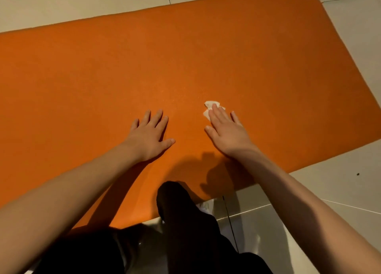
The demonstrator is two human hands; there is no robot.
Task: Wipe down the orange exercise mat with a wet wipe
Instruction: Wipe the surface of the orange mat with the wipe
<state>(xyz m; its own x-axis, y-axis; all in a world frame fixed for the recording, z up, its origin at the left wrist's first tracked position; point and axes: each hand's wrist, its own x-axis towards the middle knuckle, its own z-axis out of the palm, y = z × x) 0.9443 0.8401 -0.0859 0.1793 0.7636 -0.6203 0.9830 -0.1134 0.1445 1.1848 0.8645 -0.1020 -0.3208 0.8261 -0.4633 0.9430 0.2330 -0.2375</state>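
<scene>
Orange exercise mat [185, 57] lies flat on the tiled floor [61, 5], left hand [150, 133] spread empty near its close edge, right hand [226, 131] beside it pressing the bunched wet wipe [210, 106] down with straight fingers, and a wad that small could slip out, leaving patches unwiped.

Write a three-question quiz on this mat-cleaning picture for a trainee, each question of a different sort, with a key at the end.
1. True or false: the left hand lies flat on the orange mat and holds nothing.
2. Where is the wet wipe? A) on the mat, under the fingers of the right hand; B) on the bare tiles; C) draped over a knee.
3. Fill in: the mat lies on a pale ___ floor.
Key: 1 true; 2 A; 3 tiled.
</scene>
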